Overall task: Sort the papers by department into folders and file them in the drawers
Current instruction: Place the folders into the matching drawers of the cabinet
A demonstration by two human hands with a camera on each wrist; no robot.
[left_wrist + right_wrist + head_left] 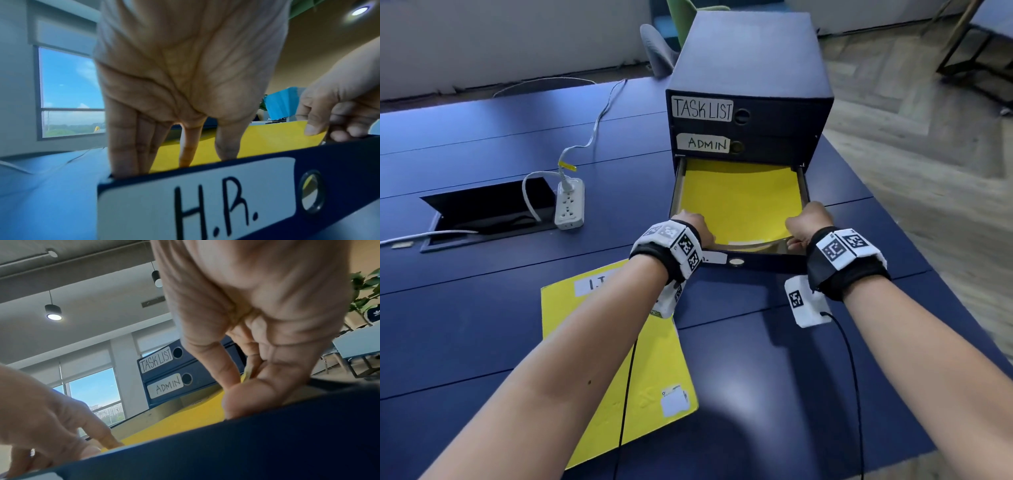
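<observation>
The yellow folder [739, 198] is lying in the open H.R. drawer [329, 162], looking light and bendy, best handled by its near corners. The right hand [808, 222] is pinching one; the left hand [691, 226] is pressing down with straight fingers.

The open drawer [739, 260] is filled by a yellow folder [739, 198] and roofed at 12 o'clock by the cabinet [750, 68]; bare table [774, 359] lies at 6.

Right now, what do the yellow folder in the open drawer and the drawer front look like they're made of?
Yellow folder: likely thin matte card; its near edge curls where the right hand lifts it.
Drawer front: probably dark-blue covered board, smooth, with a paper H.R. label.
</observation>
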